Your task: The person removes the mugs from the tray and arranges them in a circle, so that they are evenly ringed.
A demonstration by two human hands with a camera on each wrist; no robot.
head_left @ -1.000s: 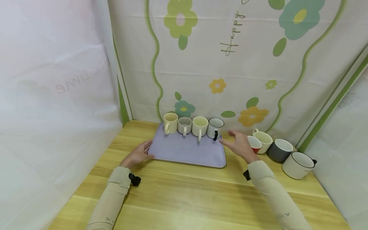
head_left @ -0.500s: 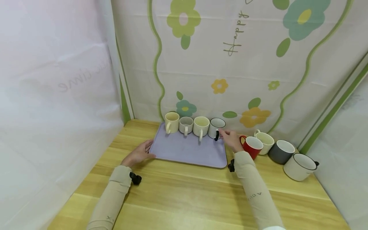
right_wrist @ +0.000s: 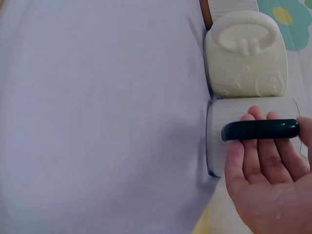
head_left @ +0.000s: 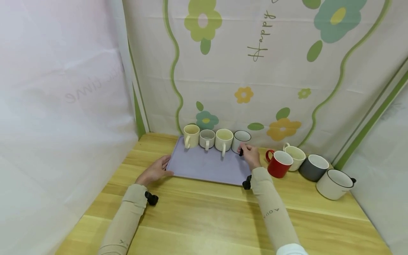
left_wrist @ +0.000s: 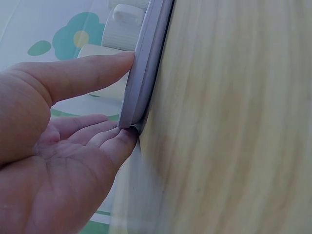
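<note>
A lilac tray (head_left: 204, 166) lies on the wooden table, with a row of mugs along its back edge. At its front left corner is my left hand (head_left: 154, 173), thumb against the rim and fingers round the side, as the left wrist view shows. My right hand (head_left: 250, 155) holds the black handle (right_wrist: 263, 129) of a white black-rimmed mug (head_left: 239, 141) at the row's right end. Left of that mug stand a pale cream mug (head_left: 224, 140), a small grey-white mug (head_left: 207, 137) and a beige mug (head_left: 191, 136), handles facing me.
Right of the tray, on the table (head_left: 191, 216), a red mug (head_left: 278, 169) stands before a cream mug (head_left: 299, 161). Further right are a dark grey mug (head_left: 310, 171) and a wide white mug (head_left: 329, 187) with a black rim. A flower-printed cloth (head_left: 223, 71) hangs behind.
My right hand has moved left from beside the red mug to the black handle and taken hold of it, uncovering the red mug. My left hand has stayed at the tray's corner.
</note>
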